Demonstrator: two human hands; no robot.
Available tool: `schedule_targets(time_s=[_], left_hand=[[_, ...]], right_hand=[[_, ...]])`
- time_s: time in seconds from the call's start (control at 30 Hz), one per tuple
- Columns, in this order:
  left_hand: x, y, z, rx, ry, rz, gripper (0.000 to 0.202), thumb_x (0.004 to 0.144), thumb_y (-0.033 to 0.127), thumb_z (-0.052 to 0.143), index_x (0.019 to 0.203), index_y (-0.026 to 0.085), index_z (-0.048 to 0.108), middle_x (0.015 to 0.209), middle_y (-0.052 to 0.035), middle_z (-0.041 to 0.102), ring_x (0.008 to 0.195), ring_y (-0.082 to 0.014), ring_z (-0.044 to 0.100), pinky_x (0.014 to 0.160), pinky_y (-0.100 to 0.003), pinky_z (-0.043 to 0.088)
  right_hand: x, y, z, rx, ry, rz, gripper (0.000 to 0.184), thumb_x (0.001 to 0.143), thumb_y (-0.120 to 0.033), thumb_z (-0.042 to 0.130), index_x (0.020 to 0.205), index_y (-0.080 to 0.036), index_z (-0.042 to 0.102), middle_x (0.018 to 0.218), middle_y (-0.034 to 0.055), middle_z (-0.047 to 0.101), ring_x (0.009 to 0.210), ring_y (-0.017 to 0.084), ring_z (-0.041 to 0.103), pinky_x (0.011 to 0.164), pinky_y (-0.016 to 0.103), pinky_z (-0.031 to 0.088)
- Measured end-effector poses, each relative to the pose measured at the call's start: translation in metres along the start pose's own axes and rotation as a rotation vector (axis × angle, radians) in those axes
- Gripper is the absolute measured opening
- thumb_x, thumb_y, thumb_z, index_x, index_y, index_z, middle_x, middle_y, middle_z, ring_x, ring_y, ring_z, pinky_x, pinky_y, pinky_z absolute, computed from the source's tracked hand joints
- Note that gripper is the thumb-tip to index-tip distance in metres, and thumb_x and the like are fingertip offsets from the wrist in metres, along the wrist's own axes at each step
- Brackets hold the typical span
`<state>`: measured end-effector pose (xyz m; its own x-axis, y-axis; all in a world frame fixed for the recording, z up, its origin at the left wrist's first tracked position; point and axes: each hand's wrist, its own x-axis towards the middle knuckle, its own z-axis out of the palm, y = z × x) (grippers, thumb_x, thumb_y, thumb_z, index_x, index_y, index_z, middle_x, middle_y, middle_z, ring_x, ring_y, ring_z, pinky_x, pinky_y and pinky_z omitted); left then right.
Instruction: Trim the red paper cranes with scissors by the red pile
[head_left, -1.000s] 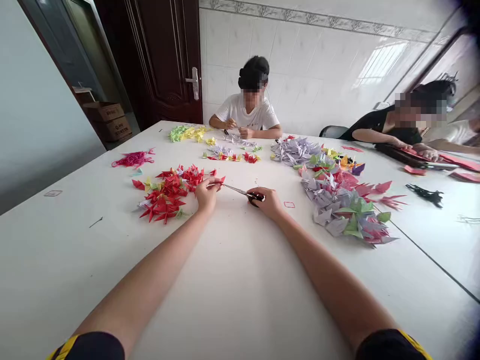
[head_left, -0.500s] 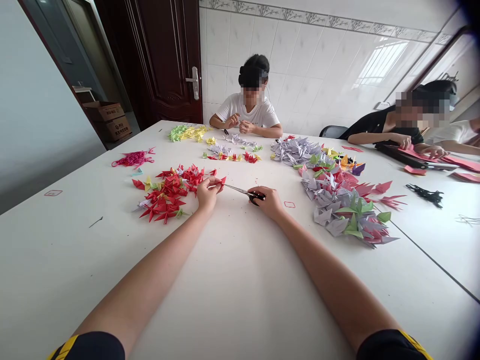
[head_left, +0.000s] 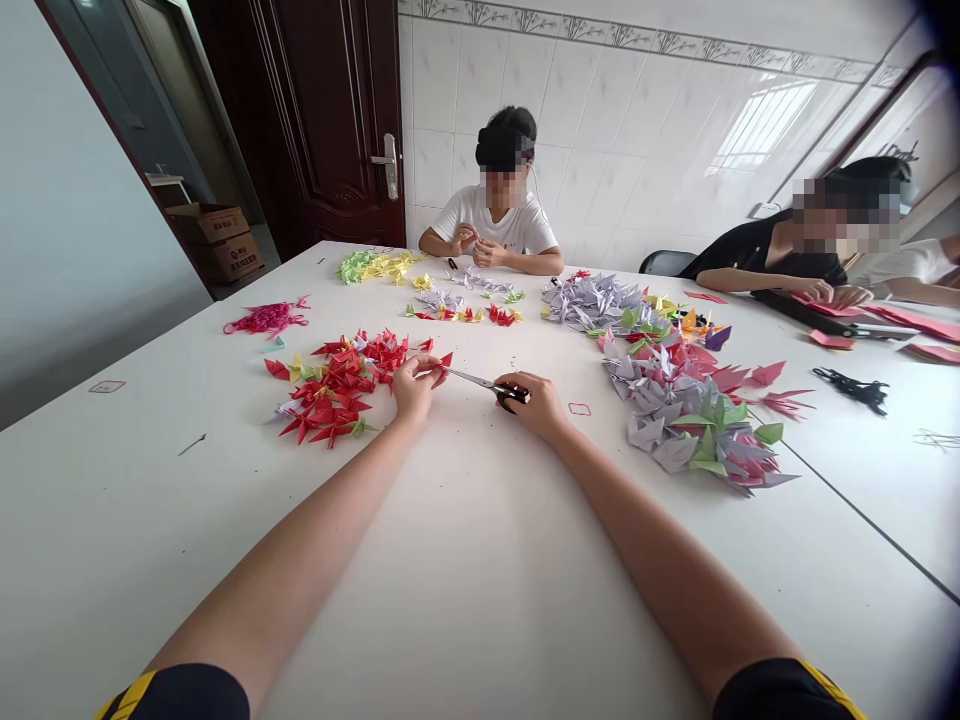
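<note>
Between the fingertips of my left hand (head_left: 415,388) is a small red paper crane (head_left: 446,362), most of it hidden by the fingers. My right hand (head_left: 537,403) is closed round the black handles of a pair of scissors (head_left: 513,394). Their silver blades point left and their tips meet the red paper at my left fingers. Just left of that hand lies a pile of mostly red paper cranes (head_left: 330,400), with a few yellow, green and pale ones among them.
Grey, pink and green paper cranes (head_left: 675,400) are heaped to the right. A magenta string bundle (head_left: 266,317) lies at the left, black cords (head_left: 851,388) at the right. A person (head_left: 499,215) sits opposite; another person (head_left: 765,260) handles pink paper beside a paper cutter (head_left: 806,312).
My hands, the crane and the scissors stay nearly in place. At the right, the co-worker's hands have shifted slightly over the pink paper.
</note>
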<state>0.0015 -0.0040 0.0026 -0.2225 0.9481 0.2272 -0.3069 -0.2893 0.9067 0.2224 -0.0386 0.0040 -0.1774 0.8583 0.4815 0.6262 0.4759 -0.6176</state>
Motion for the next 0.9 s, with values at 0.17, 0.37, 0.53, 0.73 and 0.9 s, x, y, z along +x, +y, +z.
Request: schedule_targets(time_s=[0.17, 0.37, 0.53, 0.73, 0.9], left_hand=[[-0.001, 0.003, 0.002, -0.007, -0.03, -0.015, 0.013, 0.063, 0.015, 0.073, 0.074, 0.015, 0.066, 0.083, -0.0034, 0.065, 0.073, -0.013, 0.065, 0.08, -0.036, 0.058], [-0.004, 0.005, 0.003, -0.033, -0.083, -0.038, 0.031, 0.065, 0.019, 0.077, 0.094, 0.017, 0.066, 0.083, -0.0032, 0.067, 0.079, -0.0153, 0.068, 0.087, -0.041, 0.057], [-0.006, 0.007, 0.006, -0.037, -0.146, -0.062, 0.028, 0.064, 0.025, 0.079, 0.089, 0.015, 0.07, 0.084, -0.0051, 0.069, 0.077, -0.0151, 0.068, 0.09, -0.04, 0.056], [-0.008, 0.01, 0.009, -0.039, -0.162, -0.092, 0.027, 0.063, 0.03, 0.081, 0.084, 0.015, 0.073, 0.086, -0.007, 0.072, 0.079, -0.0166, 0.068, 0.09, -0.039, 0.055], [-0.008, 0.008, 0.008, -0.058, -0.17, -0.11, 0.024, 0.062, 0.027, 0.079, 0.081, 0.015, 0.073, 0.085, -0.0066, 0.073, 0.079, -0.0167, 0.069, 0.089, -0.038, 0.054]], right_hand=[[0.0, -0.004, -0.001, 0.009, -0.007, -0.011, 0.028, 0.071, -0.021, 0.061, 0.097, -0.025, 0.07, 0.086, 0.0022, 0.069, 0.069, 0.017, 0.056, 0.067, 0.029, 0.046], [0.0, -0.008, 0.0, 0.005, 0.023, -0.037, 0.027, 0.072, -0.026, 0.065, 0.098, -0.024, 0.069, 0.085, 0.002, 0.067, 0.063, 0.014, 0.05, 0.065, 0.028, 0.043], [0.0, -0.012, 0.003, 0.038, 0.032, -0.043, 0.027, 0.071, -0.028, 0.067, 0.098, -0.024, 0.068, 0.082, 0.0005, 0.065, 0.062, 0.013, 0.048, 0.063, 0.027, 0.042], [-0.001, -0.017, 0.004, 0.1, 0.025, 0.018, 0.029, 0.069, -0.031, 0.068, 0.097, -0.023, 0.067, 0.078, 0.0001, 0.064, 0.061, 0.012, 0.045, 0.061, 0.027, 0.041], [0.0, -0.019, 0.005, 0.191, -0.015, 0.072, 0.031, 0.068, -0.033, 0.07, 0.097, -0.022, 0.067, 0.073, -0.0011, 0.061, 0.06, 0.012, 0.042, 0.058, 0.026, 0.038]])
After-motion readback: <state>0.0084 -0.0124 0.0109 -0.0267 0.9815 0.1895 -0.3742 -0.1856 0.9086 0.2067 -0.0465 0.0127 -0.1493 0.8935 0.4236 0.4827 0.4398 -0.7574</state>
